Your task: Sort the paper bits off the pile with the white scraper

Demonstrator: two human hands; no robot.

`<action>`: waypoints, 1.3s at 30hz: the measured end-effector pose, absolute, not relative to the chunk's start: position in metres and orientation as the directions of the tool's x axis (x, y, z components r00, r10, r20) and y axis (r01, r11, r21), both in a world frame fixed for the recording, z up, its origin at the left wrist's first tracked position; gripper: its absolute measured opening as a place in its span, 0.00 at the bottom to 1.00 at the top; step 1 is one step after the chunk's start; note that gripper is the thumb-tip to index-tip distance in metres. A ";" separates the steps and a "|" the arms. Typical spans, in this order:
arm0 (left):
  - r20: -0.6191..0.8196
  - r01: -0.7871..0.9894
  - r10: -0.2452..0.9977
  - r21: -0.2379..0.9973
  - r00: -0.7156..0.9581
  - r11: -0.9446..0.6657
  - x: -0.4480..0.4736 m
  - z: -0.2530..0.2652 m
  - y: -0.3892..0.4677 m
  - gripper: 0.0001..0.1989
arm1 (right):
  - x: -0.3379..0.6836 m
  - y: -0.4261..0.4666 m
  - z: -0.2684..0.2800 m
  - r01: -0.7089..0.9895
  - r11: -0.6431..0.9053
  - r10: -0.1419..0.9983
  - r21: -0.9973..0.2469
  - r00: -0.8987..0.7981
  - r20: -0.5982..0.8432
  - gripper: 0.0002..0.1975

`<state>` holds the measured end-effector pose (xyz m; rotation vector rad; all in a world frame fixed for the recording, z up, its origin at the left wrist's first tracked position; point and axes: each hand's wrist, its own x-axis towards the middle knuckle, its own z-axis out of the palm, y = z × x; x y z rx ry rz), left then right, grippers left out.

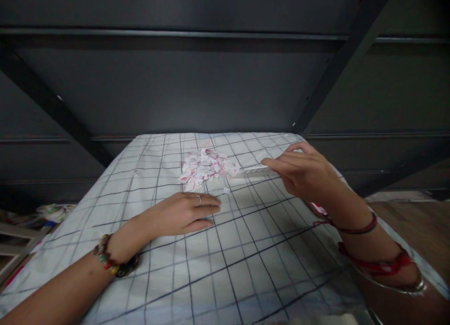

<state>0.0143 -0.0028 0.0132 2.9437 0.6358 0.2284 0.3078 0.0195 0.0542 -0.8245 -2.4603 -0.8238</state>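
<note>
A heap of small torn paper pieces (206, 168), white with pink marks, lies on the checked cloth (225, 269). My left hand (188, 212) rests flat on the cloth just in front of the heap, fingers stretched out and holding nothing. A small loose scrap (226, 190) sits beyond its fingertips. To the right of the heap, my right hand (304, 170) pinches the end of a thin white strip (253, 169). The strip's other end reaches the heap's right edge; its exact kind is unclear. A red-and-white item (318, 208) shows partly beneath my right wrist.
Dark panels with metal bars (197, 81) rise directly behind the table's far edge. At the lower left stands a pale slatted frame (17, 238), with a cluttered pile (56, 212) near it. Wooden flooring (415, 226) shows at the right.
</note>
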 end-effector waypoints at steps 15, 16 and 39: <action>0.135 0.386 0.404 0.142 0.904 -0.911 0.015 0.014 -0.003 0.15 | 0.306 0.017 0.051 0.542 0.821 0.336 0.179 -0.713 0.616 0.17; 0.137 0.384 0.403 0.143 0.905 -0.912 0.015 0.014 -0.003 0.15 | 0.306 0.017 0.051 0.545 0.822 0.340 0.168 -0.705 0.622 0.17; 0.154 0.396 0.413 0.130 0.898 -0.909 0.012 0.016 -0.002 0.15 | 0.309 0.015 0.049 0.590 0.806 0.509 -0.036 -0.661 0.551 0.13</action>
